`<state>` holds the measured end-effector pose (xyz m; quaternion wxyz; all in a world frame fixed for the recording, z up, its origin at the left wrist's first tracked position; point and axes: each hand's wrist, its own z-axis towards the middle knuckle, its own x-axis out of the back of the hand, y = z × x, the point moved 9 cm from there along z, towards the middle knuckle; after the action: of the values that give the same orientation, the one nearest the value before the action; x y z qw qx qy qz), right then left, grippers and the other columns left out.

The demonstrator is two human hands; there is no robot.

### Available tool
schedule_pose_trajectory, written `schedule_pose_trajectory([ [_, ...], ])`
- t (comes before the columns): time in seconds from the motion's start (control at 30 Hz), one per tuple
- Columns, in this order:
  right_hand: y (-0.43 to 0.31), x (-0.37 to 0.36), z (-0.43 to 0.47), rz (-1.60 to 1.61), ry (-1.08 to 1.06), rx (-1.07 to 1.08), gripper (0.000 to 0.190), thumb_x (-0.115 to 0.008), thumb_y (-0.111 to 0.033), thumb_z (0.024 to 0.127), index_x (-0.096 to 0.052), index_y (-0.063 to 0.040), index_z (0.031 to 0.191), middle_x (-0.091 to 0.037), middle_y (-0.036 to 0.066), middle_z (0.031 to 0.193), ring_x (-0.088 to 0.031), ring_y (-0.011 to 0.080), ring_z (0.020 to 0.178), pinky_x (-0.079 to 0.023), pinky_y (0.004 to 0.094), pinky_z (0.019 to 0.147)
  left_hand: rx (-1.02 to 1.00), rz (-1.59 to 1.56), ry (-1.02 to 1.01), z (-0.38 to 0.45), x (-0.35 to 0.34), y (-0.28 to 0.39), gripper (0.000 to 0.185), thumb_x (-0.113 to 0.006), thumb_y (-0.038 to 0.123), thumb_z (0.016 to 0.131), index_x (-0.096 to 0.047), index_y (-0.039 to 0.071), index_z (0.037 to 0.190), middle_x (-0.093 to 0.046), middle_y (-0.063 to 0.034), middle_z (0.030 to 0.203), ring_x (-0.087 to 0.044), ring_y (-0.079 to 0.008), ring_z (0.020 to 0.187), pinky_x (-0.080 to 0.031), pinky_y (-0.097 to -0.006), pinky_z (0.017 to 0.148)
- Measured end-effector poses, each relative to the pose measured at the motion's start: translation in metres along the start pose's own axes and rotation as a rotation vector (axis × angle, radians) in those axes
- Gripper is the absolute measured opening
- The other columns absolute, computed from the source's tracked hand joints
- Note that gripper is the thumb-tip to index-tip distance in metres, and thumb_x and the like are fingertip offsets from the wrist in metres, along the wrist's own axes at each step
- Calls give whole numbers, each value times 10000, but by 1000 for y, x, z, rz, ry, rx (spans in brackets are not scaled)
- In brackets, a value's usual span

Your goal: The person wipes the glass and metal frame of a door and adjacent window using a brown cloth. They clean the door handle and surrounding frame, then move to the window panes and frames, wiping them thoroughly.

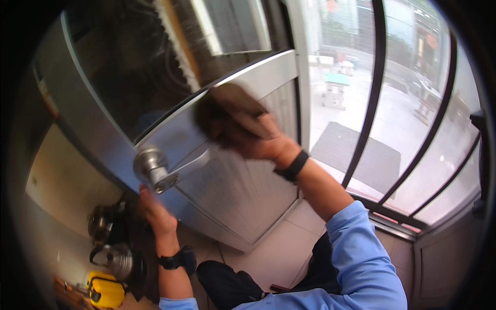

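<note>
A metal door with a glass upper pane (128, 66) stands in front of me. My right hand (252, 131) holds a dark brown cloth (232, 112), blurred, over the rail just below the glass. My left hand (158, 215) is at the door's edge, just under the lever handle (159, 174); its fingertips are partly hidden behind the edge, and it seems to steady the door. The door's lower panel (248, 197) is ribbed and silvery. Both wrists wear dark bands.
Metal kettles (120, 263) and a yellow container (105, 290) stand at lower left. Dark window bars (372, 97) rise at the right, with a grey mat (356, 159) and stools (335, 91) beyond them. Pale floor tiles (279, 244) lie under the door, near my knees.
</note>
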<state>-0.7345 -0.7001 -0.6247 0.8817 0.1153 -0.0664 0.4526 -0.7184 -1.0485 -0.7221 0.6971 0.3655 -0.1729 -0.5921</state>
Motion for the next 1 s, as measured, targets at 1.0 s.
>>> schedule_pose_trajectory([
  [1.0,-199,-65,-1,57,-304,-71,562,-698,-67,845,-623,-20,1400,-520,246,1496,-431,488,1422,-308,611,1217,159,-524,-262,-11,-57,28,509,-347,446,1165,-643,36,1227,-665,4,1150,-595,-129,1047,-463,-295,988],
])
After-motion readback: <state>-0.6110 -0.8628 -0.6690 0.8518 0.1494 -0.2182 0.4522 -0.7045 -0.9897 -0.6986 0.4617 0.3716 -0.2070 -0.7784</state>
